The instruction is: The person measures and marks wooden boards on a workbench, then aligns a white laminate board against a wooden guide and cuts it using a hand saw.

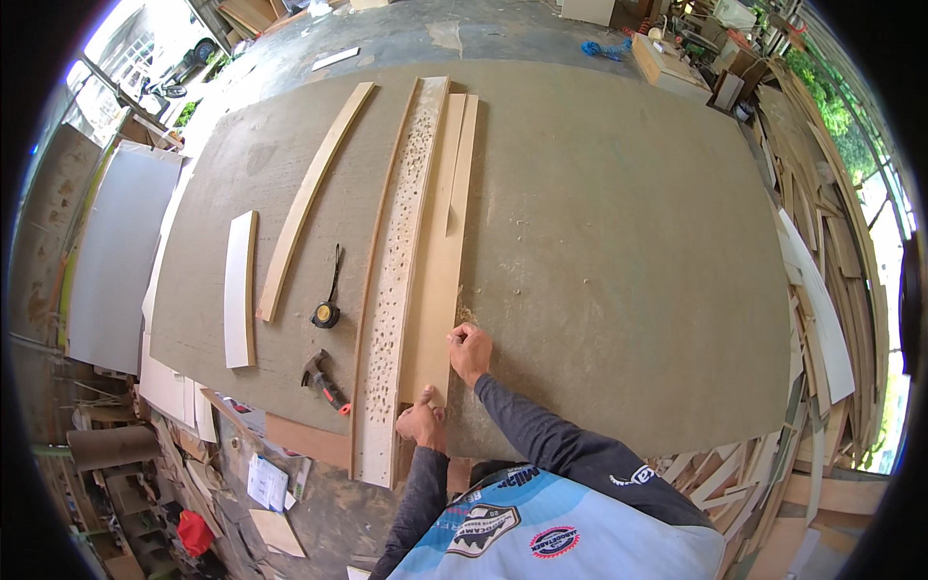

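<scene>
— Right, what do you see at the near edge?

— I see the left hand [422,422] on the near end of a long pale wooden strip [440,280], fingers curled narrow over the end so that it looks held. The right hand [469,350] sits a little farther up, at the strip's right edge, fingers bunched in a loose fist; I cannot tell if it pinches the edge or only presses it.

— And where does the strip lie?

— Flat on the big brown bench [628,251], running away from me, just beside a board pocked with many small holes [396,290].

— Any labels or packages?

— No packages on the bench. Left of the boards lie a hammer with a red handle [324,380], a round yellow-and-black tape measure [326,313], a curved slat [309,198] and a short white panel [241,288]. Below the bench, white papers [268,480] and a red thing [195,532].
</scene>
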{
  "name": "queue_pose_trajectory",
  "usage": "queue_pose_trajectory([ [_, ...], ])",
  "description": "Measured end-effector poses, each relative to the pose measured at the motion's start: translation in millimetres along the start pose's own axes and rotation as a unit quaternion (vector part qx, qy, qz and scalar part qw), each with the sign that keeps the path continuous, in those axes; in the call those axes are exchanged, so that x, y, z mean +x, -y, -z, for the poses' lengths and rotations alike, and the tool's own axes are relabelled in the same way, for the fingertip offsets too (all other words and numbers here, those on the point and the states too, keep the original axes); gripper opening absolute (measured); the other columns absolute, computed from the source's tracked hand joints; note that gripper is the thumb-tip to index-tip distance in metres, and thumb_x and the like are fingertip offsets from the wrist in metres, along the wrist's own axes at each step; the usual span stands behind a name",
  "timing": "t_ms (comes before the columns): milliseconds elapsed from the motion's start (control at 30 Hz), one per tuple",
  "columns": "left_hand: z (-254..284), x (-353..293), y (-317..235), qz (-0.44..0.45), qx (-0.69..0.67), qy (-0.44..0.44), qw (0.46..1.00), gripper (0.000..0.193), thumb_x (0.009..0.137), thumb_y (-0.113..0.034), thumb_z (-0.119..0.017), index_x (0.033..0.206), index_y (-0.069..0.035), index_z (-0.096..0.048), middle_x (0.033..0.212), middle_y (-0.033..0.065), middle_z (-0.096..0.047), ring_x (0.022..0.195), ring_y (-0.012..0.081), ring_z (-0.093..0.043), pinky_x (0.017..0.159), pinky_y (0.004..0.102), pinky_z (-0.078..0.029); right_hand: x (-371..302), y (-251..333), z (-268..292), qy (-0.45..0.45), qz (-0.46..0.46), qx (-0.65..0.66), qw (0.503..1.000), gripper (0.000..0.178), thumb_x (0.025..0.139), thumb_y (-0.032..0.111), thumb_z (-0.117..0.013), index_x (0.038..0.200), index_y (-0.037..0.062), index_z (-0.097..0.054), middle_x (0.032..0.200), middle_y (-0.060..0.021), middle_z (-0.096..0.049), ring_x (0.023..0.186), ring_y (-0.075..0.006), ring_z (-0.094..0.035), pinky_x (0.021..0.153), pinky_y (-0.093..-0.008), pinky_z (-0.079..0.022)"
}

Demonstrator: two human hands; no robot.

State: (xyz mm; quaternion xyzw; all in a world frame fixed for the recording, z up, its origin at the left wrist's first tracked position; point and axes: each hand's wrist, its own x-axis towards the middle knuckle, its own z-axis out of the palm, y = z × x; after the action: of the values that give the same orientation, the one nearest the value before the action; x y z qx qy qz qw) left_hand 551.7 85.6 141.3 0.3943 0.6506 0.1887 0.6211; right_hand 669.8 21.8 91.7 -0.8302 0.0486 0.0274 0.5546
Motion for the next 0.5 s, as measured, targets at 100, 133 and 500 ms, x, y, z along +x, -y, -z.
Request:
queue_pose_trajectory([
  [100,-13.1,8.1,0.7,-0.003,-0.004,-0.002,1.0,0.03,0.075,-0.003,-0.084,0.069,0.001,-0.054,0.06,0.0119,-0.058,0.04,0.0174,-0.05,0.035,0.0309,-0.038,14.0,5.2,-1.5,-0.01,0.001,-0.009,1.0,0.01,0.077,0.011,-0.073,0.074,0.0043,-0.065,0.071,-0.0136,-0.067,0.067,-0.0305,-0.066,0.062,-0.0405,-0.05],
  [133,-16.8,10.6,0.1,-0.001,-0.011,-0.002,1.0,0.03,0.075,-0.003,-0.084,0.069,0.002,-0.055,0.06,0.012,-0.058,0.04,0.0176,-0.05,0.036,0.031,-0.039,18.7,7.7,-2.0,-0.012,0.003,-0.013,1.0,0.01,0.077,0.01,-0.073,0.074,0.0043,-0.065,0.071,-0.0138,-0.067,0.067,-0.0307,-0.066,0.062,-0.0407,-0.05],
  [500,-76.7,-8.9,-34.4,-0.002,0.08,-0.031,0.996,0.019,0.076,-0.001,-0.079,0.076,0.003,-0.06,0.066,0.0103,-0.06,0.044,0.0164,-0.052,0.038,0.0305,-0.04,77.7,14.6,-10.8,-0.057,0.024,-0.054,0.997,0.01,0.074,0.011,-0.073,0.073,0.003,-0.067,0.07,-0.0133,-0.068,0.065,-0.0286,-0.066,0.063,-0.0395,-0.051],
])
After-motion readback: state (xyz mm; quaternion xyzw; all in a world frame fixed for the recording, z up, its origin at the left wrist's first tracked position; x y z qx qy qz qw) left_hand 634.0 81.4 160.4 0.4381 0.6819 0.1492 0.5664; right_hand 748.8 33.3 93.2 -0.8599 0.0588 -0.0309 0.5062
